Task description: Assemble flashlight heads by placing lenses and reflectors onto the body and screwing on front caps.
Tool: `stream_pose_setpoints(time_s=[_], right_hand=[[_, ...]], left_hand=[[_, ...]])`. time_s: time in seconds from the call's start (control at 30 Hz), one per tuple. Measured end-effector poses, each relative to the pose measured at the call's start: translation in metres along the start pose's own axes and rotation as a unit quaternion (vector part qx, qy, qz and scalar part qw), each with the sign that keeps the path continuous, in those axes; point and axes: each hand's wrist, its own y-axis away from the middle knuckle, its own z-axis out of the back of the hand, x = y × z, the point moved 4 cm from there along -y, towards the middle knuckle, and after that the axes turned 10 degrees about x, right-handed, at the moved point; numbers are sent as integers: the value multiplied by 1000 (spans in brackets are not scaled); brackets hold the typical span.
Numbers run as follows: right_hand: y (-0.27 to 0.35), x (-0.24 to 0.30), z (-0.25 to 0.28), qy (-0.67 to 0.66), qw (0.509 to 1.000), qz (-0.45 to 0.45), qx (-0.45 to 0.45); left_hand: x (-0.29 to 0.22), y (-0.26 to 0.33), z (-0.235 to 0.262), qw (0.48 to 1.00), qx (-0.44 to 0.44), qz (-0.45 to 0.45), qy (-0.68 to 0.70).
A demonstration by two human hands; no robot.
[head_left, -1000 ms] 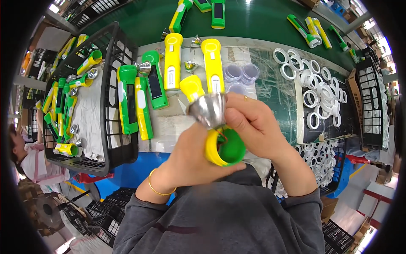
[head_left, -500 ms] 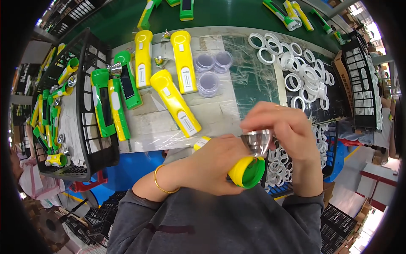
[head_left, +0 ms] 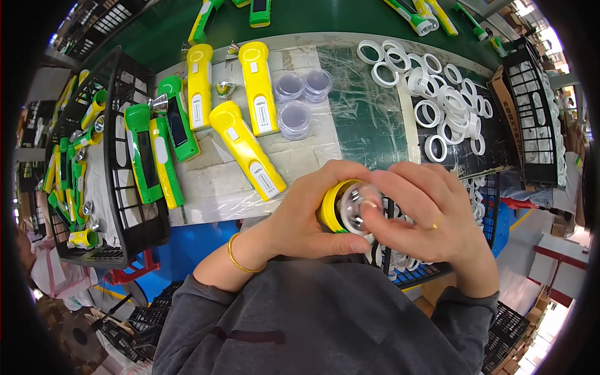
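Though the right hand's grip is unclear, a silver reflector is touched. A yellow plastic tube is clasped by the left.

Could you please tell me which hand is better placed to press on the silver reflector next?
Probably the right hand: it is touching the silver reflector, while the left hand is wrapped around the yellow flashlight head.

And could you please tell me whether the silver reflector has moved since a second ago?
Yes: judged against the clear disc stacks, the silver reflector has gone from their left to their right, closer to the body.
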Motion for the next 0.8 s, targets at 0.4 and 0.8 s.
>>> stream_pose_setpoints(time_s=[0.4,0.8], right_hand=[[-10,-5,-10,-121,991,-15,47],[-18,-1,-11,-196,976,-60,77]], left_hand=[[-2,6,5,1000,-13,-23,10],[-5,5,6,997,-33,-62,18]])
